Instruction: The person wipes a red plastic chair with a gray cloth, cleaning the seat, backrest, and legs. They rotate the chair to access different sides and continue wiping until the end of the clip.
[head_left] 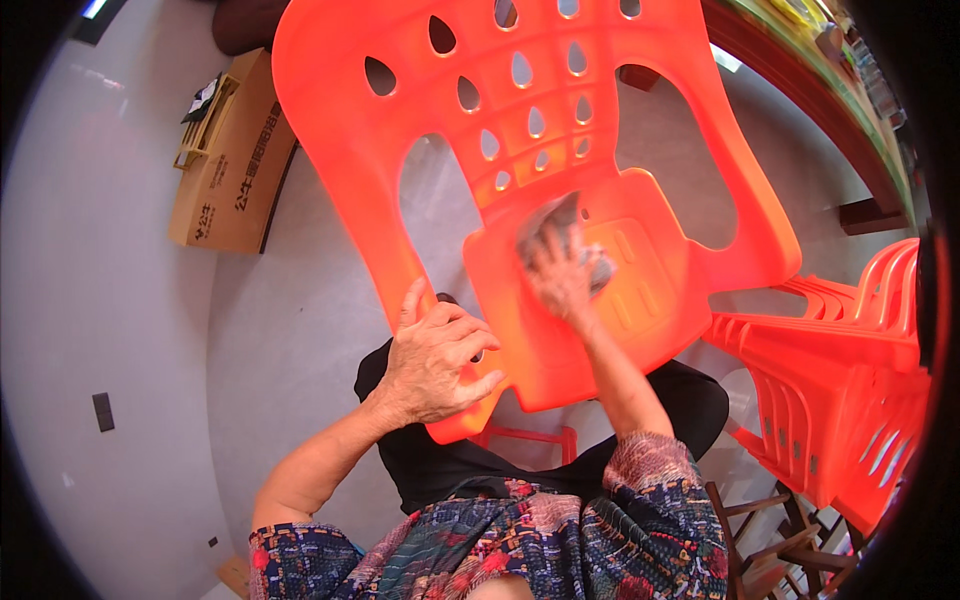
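Head view. An orange plastic chair [560, 150] was tipped up in front of me and filled the centre and upper middle of the frame. Its perforated backrest ran toward the top edge and the seat faced me near the centre, so the long axis ran from lower centre up to the top, leaning slightly left.

My left hand [435, 365], left of centre and low, was clamped around the seat's near left edge, thumb up along the rim and fingers curled over the front.

My right hand [560, 275] lay higher and further in, flat on the seat panel, pressing a grey cloth [565, 235] against the plastic with fingers spread. It was blurred, so I could not tell how firmly it pinched the cloth. This hand was the one nearer the middle of the seat.

A stack of orange chairs [850, 380] stood at right. A cardboard box [235, 160] leaned at upper left.
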